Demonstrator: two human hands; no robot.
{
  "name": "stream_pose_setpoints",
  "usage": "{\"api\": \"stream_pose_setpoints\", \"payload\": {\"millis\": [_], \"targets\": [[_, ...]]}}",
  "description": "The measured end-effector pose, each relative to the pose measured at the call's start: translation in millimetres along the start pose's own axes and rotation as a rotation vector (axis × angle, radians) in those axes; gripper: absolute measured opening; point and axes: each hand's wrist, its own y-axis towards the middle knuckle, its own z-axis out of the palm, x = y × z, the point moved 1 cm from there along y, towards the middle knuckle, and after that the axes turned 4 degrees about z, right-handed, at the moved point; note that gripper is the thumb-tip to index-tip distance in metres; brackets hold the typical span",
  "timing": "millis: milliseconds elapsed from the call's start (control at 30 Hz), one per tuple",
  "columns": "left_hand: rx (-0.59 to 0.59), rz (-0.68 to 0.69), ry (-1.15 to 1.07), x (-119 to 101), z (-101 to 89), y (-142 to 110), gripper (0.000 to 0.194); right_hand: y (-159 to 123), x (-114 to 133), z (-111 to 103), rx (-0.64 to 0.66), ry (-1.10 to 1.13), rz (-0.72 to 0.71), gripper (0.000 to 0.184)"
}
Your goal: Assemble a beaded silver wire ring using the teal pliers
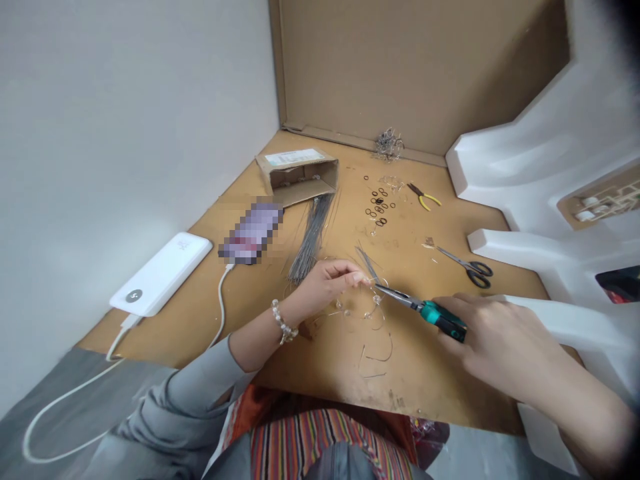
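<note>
My right hand point(483, 327) is closed round the handles of long-nose pliers point(425, 310) with green and black grips. The jaws point left and meet thin wire at my left fingertips. My left hand point(335, 280) pinches that thin wire point(371, 283), which carries clear beads. Below the hands, more beaded wire point(347, 312) curves loosely over the table. A few straight grey wires point(367, 261) lie just behind the plier tips. Bent wire offcuts point(380, 358) rest nearer the table's front edge.
Behind my left hand, a bundle of grey wires point(313, 240) sits before an open cardboard box point(300, 177). Black rings point(379, 208), yellow-handled pliers point(424, 197), scissors point(470, 267) and a wire tangle point(389, 145) lie further off. A white power bank point(163, 273) and phone point(253, 232) are at left.
</note>
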Motion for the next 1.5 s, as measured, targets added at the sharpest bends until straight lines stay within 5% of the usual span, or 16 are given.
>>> {"api": "stream_pose_setpoints", "payload": {"millis": [500, 1500], "targets": [[0.02, 0.04, 0.161, 1.7, 0.9, 0.0, 0.022, 7.9, 3.2, -5.9, 0.143, 0.15, -0.027, 0.012], [-0.023, 0.096, 0.062, 3.2, -1.5, 3.0, 0.021, 7.0, -5.2, 6.7, 0.033, 0.191, -0.039, 0.017]]}}
